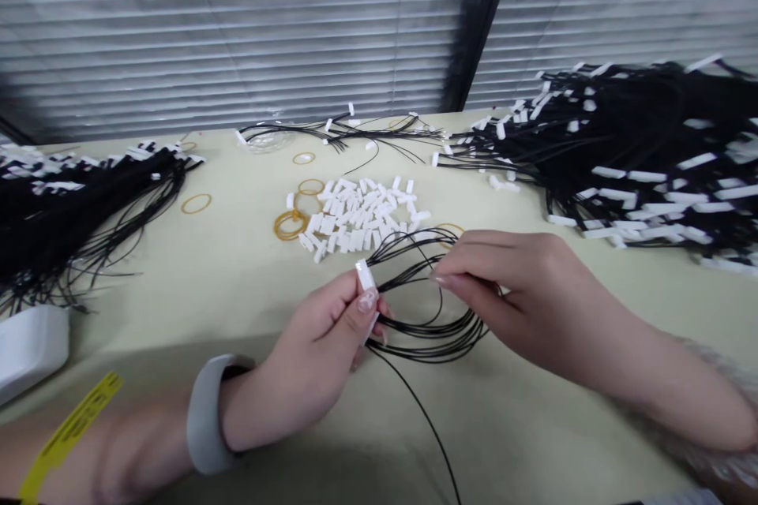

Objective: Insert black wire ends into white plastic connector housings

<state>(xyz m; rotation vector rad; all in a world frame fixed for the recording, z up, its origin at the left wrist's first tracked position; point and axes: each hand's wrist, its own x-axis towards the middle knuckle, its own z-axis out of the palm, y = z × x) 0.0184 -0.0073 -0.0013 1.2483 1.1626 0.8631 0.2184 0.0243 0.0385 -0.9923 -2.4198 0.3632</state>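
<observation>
My left hand (332,339) is closed on a white connector (365,276), pinched between thumb and fingers, with black wires (438,351) running out of it to the right in loops. My right hand (497,276) has its thumb and index finger pinched at the right side of these loops, on one or more of the black wires; how many I cannot make out. One loose wire end (423,410) hangs from my left hand toward the bottom of the view. Behind the hands lies a pile of small white connectors (367,213).
Yellow rubber bands (290,225) lie left of the pile. Large bundles of black wires with white connectors are at the left (88,213) and right (639,142). Loose wires (379,132) lie along the back edge. A white object (35,347) is at the lower left.
</observation>
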